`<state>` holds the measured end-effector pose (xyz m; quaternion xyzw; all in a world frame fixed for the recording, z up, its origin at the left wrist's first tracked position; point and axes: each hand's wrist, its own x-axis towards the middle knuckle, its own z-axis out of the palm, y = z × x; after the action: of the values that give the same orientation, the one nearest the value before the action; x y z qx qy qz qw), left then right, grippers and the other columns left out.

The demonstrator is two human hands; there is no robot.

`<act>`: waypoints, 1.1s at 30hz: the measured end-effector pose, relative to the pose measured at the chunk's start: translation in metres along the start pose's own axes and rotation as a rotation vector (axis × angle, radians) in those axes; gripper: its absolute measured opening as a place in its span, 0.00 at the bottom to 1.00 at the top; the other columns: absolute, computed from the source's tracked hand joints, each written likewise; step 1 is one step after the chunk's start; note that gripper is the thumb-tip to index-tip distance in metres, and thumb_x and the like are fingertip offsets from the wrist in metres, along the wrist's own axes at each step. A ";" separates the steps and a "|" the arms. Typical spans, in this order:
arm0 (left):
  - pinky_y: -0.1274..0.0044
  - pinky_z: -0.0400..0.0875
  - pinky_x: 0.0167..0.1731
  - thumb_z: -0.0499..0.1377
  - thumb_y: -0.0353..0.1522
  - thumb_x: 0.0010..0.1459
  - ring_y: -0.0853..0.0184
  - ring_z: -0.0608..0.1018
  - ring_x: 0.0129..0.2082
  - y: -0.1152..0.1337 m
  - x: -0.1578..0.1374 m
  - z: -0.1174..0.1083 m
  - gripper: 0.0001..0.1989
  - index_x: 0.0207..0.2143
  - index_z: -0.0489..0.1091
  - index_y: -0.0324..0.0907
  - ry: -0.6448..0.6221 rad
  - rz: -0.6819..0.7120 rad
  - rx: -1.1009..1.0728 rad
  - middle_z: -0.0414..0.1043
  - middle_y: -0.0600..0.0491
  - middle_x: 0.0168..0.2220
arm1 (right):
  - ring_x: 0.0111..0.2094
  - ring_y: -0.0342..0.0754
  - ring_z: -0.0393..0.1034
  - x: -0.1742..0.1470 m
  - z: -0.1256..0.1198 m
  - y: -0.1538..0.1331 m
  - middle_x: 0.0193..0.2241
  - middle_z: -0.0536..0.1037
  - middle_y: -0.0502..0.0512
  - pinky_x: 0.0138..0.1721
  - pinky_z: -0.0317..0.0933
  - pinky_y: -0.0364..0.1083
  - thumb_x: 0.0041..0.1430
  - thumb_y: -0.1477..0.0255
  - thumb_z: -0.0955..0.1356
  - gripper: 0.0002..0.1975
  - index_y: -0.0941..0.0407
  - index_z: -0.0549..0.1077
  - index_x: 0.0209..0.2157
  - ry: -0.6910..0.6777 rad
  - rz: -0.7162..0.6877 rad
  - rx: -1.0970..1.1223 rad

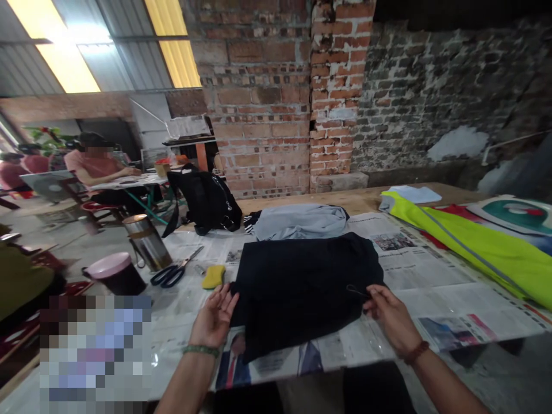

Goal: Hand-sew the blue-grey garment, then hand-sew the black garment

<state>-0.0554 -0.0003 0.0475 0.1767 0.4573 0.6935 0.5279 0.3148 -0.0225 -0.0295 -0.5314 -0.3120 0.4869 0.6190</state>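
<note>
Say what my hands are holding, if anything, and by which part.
The right hand pinches a thin loop by its right end. The left hand is at the left edge of the black cloth; whether it grips cannot be told.

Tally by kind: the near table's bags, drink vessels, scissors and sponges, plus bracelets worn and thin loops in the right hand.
Bag: 1
Vessels: 2 (flask, mug)
Scissors: 1
Sponge: 1
Bracelets: 2
Loop: 1
Total: 8

A bare brick wall, scissors and iron suggest a workshop.
</note>
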 end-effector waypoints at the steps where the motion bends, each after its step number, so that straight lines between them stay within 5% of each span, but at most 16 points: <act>1: 0.75 0.72 0.32 0.54 0.23 0.50 0.69 0.77 0.30 0.002 -0.002 -0.005 0.07 0.27 0.66 0.43 -0.020 0.044 -0.036 0.72 0.57 0.26 | 0.19 0.42 0.66 -0.001 0.001 -0.002 0.21 0.71 0.48 0.18 0.58 0.40 0.44 0.61 0.69 0.17 0.55 0.67 0.35 -0.024 0.020 0.036; 3: 0.72 0.71 0.35 0.56 0.26 0.49 0.65 0.76 0.36 0.002 -0.013 -0.018 0.09 0.34 0.67 0.47 -0.027 0.168 -0.018 0.72 0.57 0.33 | 0.23 0.43 0.68 -0.003 0.003 -0.005 0.27 0.72 0.49 0.19 0.60 0.40 0.41 0.64 0.71 0.16 0.54 0.68 0.33 -0.058 0.035 0.109; 6: 0.72 0.69 0.37 0.58 0.34 0.49 0.61 0.74 0.39 -0.007 -0.043 -0.043 0.09 0.35 0.69 0.47 0.010 0.354 0.390 0.71 0.54 0.37 | 0.23 0.43 0.69 -0.006 0.009 -0.008 0.28 0.71 0.48 0.19 0.61 0.40 0.41 0.66 0.72 0.14 0.54 0.70 0.32 -0.074 0.036 0.154; 9: 0.69 0.65 0.42 0.61 0.36 0.45 0.56 0.71 0.41 -0.028 -0.076 -0.059 0.11 0.34 0.72 0.46 -0.237 0.508 0.931 0.72 0.50 0.38 | 0.21 0.42 0.67 -0.007 0.017 -0.009 0.24 0.71 0.48 0.17 0.61 0.39 0.41 0.68 0.72 0.12 0.54 0.71 0.31 -0.055 0.028 0.180; 12: 0.67 0.64 0.41 0.61 0.34 0.44 0.56 0.71 0.41 -0.041 -0.089 -0.056 0.05 0.28 0.74 0.46 -0.438 0.665 1.185 0.72 0.49 0.37 | 0.19 0.40 0.67 -0.005 0.022 -0.019 0.22 0.72 0.47 0.15 0.60 0.38 0.36 0.72 0.73 0.13 0.57 0.72 0.28 0.026 0.008 0.210; 15: 0.73 0.68 0.32 0.56 0.36 0.50 0.63 0.73 0.30 -0.024 -0.078 -0.036 0.08 0.27 0.73 0.44 -0.428 0.633 1.087 0.72 0.51 0.30 | 0.17 0.39 0.65 0.000 0.026 -0.047 0.21 0.72 0.47 0.13 0.59 0.37 0.35 0.75 0.73 0.12 0.59 0.72 0.27 0.058 -0.065 0.244; 18: 0.78 0.65 0.23 0.56 0.40 0.49 0.68 0.70 0.24 0.020 -0.058 -0.004 0.11 0.29 0.71 0.42 -0.369 0.513 0.896 0.69 0.56 0.25 | 0.16 0.38 0.65 0.006 0.036 -0.092 0.20 0.72 0.48 0.13 0.60 0.37 0.38 0.78 0.71 0.08 0.60 0.72 0.26 0.006 -0.145 0.270; 24: 0.83 0.60 0.19 0.59 0.40 0.44 0.73 0.66 0.20 0.094 -0.034 0.053 0.12 0.25 0.69 0.39 -0.519 0.353 0.626 0.65 0.59 0.20 | 0.16 0.37 0.65 0.019 0.064 -0.161 0.19 0.71 0.47 0.13 0.60 0.35 0.46 0.81 0.67 0.03 0.59 0.71 0.26 -0.086 -0.186 0.346; 33: 0.85 0.56 0.14 0.60 0.40 0.43 0.76 0.64 0.15 0.096 -0.027 0.086 0.13 0.28 0.69 0.39 -0.465 0.406 0.591 0.62 0.61 0.17 | 0.15 0.36 0.66 0.021 0.053 -0.170 0.19 0.72 0.47 0.15 0.64 0.35 0.53 0.83 0.63 0.08 0.59 0.70 0.27 -0.028 -0.083 0.440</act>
<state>-0.0373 0.0116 0.1777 0.5584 0.4610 0.5642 0.3966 0.3199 0.0226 0.1436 -0.3634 -0.2285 0.5248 0.7351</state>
